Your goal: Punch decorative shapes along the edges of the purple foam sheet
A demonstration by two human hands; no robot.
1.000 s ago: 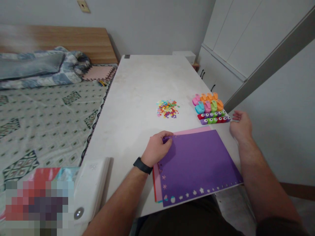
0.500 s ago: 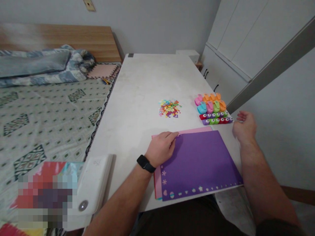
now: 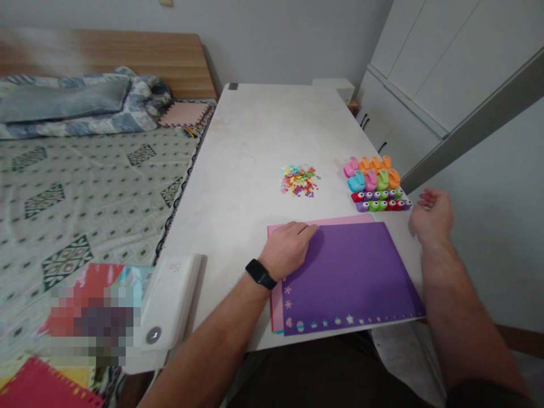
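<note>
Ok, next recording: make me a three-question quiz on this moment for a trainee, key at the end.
1. Multiple choice: what is the left hand touching?
a) the white case
b) the purple sheet
c) the pillow

2. True or false: the right hand is off the purple sheet, beside the coloured punches.

3. Open: along which edges of the purple sheet do punched holes show?

Key:
1. b
2. True
3. The near edge, by the person's body, and the left edge, part of which the left hand covers.
</note>
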